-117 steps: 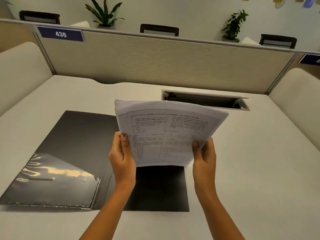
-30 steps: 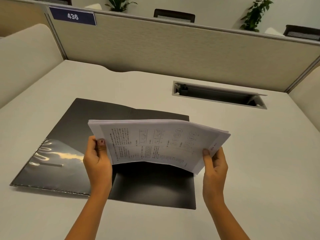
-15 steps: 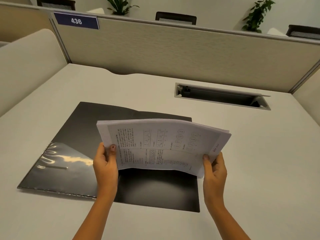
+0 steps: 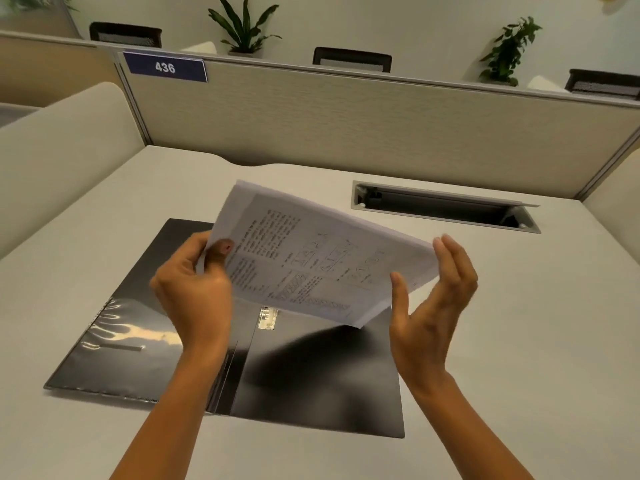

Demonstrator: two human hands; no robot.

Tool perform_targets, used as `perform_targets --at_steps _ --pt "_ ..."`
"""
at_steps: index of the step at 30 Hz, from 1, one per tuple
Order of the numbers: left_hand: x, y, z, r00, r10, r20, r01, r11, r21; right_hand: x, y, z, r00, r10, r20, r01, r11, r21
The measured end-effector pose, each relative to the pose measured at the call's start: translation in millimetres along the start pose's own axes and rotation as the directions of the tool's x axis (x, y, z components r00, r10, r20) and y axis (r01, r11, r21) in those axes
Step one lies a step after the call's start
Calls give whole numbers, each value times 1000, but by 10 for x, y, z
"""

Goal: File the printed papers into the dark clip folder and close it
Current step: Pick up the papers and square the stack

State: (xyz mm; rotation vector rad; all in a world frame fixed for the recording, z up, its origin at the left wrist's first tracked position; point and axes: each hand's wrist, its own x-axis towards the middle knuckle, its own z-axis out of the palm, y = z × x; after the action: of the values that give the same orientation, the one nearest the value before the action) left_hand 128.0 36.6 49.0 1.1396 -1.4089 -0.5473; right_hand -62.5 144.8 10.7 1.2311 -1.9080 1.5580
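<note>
Left hand point(image 4: 194, 289) pinches the left edge of the stack of white printed papers point(image 4: 311, 261), thumb on top of the sheet, fingers curled underneath, clamped tight. Right hand point(image 4: 429, 306) is open-palmed at the stack's right edge, fingers spread and straight; fingertips point(image 4: 441, 242) touch or sit just against the edge, thumb apart below the corner, not closed on anything. Stack is held up in the air, tilted, left far corner raised, near right corner dipping toward the folder. Top sheet shows black text blocks and small diagrams, too blurred to read.

Below the papers: dark glossy clip folder point(image 4: 311, 382) lying open flat on the pale beige desk point(image 4: 519, 341). Papers are above its right half, not touching it. Small silvery metal clip point(image 4: 266, 318) shows near the spine, just under the papers' near edge. Left half of the folder has a clear plastic pocket point(image 4: 114, 341) with glare on it. Paper stack throws a shadow on the right half.

Further out: rectangular grey cable slot point(image 4: 443, 209) sunk in the desk, far right of the papers, flap raised. Beige fabric partition point(image 4: 346, 123) behind the desk with a blue number plate point(image 4: 165, 67) reading 436. Above the partition, two green potted plants point(image 4: 242, 26) and dark chair backs point(image 4: 351, 58).
</note>
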Motion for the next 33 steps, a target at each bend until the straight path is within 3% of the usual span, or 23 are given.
perform_targets --at_steps 3,6,9,11,13,16,18,21,25,33 --pt "65 242 -23 978 210 17 -210 977 34 188 -54 -12 988 -65 143 61 998 29" --pt "198 428 -67 916 400 47 -402 912 83 315 -110 -39 953 -13 302 -34 988 148" --pt "347 573 -71 838 532 124 -542 838 67 337 -147 -50 960 41 278 -104 971 215" --pt "388 592 -2 831 546 107 -554 830 68 305 -150 -31 959 137 249 -207 937 282" --pt "365 533 105 893 449 20 -449 886 117 250 -119 8 941 262 216 -321 891 320" --pt "192 295 218 980 184 -79 -179 981 70 162 -69 60 879 440 182 -477 807 349" --pt "6 55 272 998 58 35 -55 994 -92 99 -67 82 837 513 191 -545 750 375" --pt "-220 -119 322 952 -79 295 159 954 -256 -12 -80 98 797 561 225 -601 695 395" --pt "-385 -247 383 960 -96 263 168 949 -267 -195 4 102 745 607 277 -664 637 391" --pt "-742 -711 449 953 -168 253 198 975 -100 -659 223 168 649 672 357 -761 589 272"
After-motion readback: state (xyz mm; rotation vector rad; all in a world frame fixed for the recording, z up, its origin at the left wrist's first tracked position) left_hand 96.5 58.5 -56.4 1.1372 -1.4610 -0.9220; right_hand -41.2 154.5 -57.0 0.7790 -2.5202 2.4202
